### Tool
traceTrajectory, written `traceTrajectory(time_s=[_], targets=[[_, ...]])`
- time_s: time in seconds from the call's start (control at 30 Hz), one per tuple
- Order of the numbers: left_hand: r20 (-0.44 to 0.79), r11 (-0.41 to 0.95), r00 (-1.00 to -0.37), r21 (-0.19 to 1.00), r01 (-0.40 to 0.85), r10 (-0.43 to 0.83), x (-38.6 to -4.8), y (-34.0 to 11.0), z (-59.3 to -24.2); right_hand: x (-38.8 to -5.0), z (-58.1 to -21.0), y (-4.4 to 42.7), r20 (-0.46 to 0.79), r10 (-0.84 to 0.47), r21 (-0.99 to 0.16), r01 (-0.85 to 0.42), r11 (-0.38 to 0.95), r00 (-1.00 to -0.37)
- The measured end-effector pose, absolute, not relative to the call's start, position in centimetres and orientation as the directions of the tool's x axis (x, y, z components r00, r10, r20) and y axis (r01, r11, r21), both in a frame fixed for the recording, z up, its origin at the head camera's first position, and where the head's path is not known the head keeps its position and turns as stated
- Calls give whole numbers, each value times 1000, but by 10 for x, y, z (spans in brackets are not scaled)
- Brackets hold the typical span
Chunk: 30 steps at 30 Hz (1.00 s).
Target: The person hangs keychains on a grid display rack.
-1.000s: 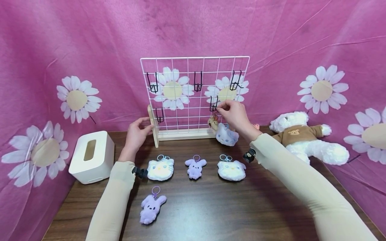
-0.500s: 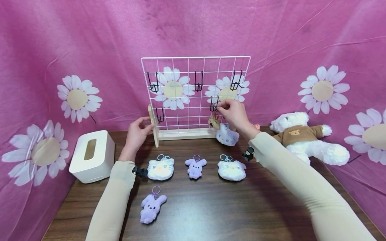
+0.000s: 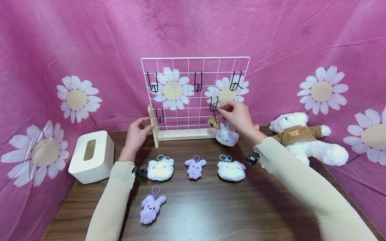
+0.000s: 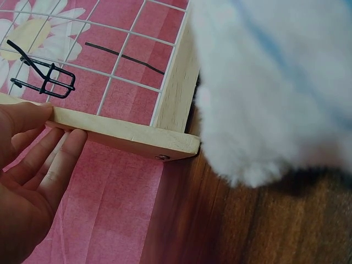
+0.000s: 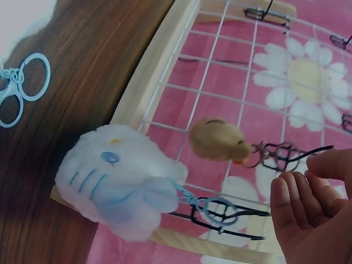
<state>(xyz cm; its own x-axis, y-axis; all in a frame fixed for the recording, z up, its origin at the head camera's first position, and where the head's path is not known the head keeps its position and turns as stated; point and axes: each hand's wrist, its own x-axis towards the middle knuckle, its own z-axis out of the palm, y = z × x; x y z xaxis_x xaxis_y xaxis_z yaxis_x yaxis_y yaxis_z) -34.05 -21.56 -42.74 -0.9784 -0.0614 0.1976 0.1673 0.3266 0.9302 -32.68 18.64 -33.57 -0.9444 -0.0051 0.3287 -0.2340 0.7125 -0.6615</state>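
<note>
My left hand (image 3: 137,135) holds the wooden side post (image 4: 124,129) of a white wire grid rack (image 3: 188,57), thumb on one face and fingers on the other. My right hand (image 3: 236,115) is at a lower black hook (image 3: 213,100), thumb and fingertips pinching the metal ring of a small brown plush keychain (image 5: 217,138). That keychain dangles at the hook, its ring partly overlapping the wire. Beside it, a white-and-blue cat plush keychain (image 5: 124,181) hangs by its blue ring (image 5: 220,212) on a neighbouring hook, which my right hand mostly hides in the head view.
On the wooden table lie two white plush keychains, a left one (image 3: 160,169) and a right one (image 3: 231,170), plus two purple rabbit keychains, one upper (image 3: 195,169) and one lower (image 3: 150,210). A white tissue box (image 3: 104,154) stands left; a white teddy bear (image 3: 316,152) lies right.
My right hand has shifted very slightly right, and more of the brown keychain's ring shows at its fingertips. The left hand and the table items stay put.
</note>
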Motion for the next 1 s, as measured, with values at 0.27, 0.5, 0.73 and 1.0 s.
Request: traceTrajectory(time_s=[0.27,0.5,0.73,1.0], targets=[[206,332,-977,927,174,-63,-343,-216,-428,-299,-325,186,372,-76,-623,-310,718,-925],[207,311,-977,933,180,-57,-342,-216,-430,-275,-326,171,327,-129,-642,-321,696,-936],[197,322,-978,932,166,-65,-343,-216,-430,-251,-340,144,243,-222,-742,-328,584,-944],[199,326,-978,930,167,-68,-341,-215,-427,-227,-367,108,133,-349,-829,-297,474,-928]])
